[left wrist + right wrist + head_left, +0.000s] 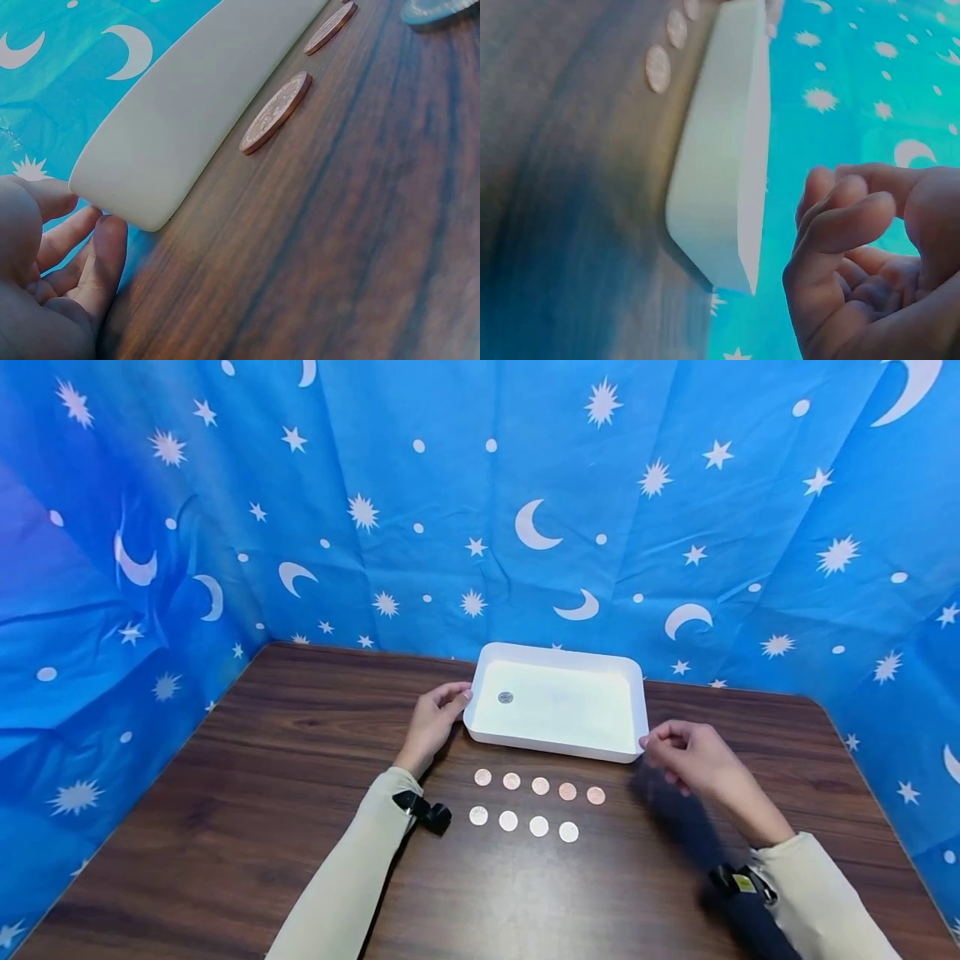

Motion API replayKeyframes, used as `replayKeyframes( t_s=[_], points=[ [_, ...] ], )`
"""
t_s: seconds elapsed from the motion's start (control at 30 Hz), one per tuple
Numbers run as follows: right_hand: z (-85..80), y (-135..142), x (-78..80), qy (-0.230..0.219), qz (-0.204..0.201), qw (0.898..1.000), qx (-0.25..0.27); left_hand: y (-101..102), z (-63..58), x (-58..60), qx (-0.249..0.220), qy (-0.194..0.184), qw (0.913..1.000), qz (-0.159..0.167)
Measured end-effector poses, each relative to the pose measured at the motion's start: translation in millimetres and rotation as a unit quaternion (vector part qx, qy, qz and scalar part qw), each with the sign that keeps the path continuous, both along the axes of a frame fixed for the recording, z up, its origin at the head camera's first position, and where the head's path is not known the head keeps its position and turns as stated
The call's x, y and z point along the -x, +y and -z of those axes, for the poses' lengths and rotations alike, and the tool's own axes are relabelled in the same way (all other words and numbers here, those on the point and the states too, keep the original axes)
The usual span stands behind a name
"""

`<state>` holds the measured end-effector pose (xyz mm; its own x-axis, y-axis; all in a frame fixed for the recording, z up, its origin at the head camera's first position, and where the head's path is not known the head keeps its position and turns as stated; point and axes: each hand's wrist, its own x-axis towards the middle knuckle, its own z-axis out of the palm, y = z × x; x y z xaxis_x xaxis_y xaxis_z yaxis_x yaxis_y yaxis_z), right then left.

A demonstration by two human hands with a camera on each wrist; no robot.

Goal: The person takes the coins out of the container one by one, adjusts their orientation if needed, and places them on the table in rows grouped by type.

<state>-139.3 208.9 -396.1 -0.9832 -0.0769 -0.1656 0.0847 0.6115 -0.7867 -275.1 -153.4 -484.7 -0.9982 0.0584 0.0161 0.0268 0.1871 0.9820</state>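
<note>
A shallow white tray (pixel 558 748) sits at the back of the table, with a silver coin (pixel 506 697) lying inside near its left end. At the tray's left wall, my left hand (pixel 435 718) grips the edge by the thumb and fingertips; in the left wrist view the thumb meets the rim. My right hand (pixel 697 756) is by the front right corner, fingers loosely curled. A gap shows between it and the tray in the right wrist view, with nothing visible in its fingers. In front of the tray are several copper coins (pixel 540 786), laid in a row.
Nearer the front runs a second row of several silver coins (pixel 538 826). The dark wooden table (pixel 300 777) reaches back to a blue curtain (pixel 450 485) with moons and stars, which also hangs at both sides.
</note>
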Motion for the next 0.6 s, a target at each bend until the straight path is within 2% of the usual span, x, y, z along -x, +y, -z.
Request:
replayKeyframes(
  t_s=[0.13, 0.37, 0.6],
  points=[
    [-1.1, 6.6, 7.8, -0.004, 0.036, 0.999, 0.038, -1.3, 1.0, 0.2, -0.006, 0.0, 1.0, 0.005],
    [11.2, 7.0, 29.1, -0.014, 0.101, 0.989, 0.107, -4.6, 3.2, 1.0, -0.008, -0.003, 1.0, 0.0],
    [36.7, 12.5, 50.2, -0.052, 0.142, 0.969, 0.197, -1.0, 3.3, 1.3, -0.007, 0.0, 1.0, 0.005]
  ],
)
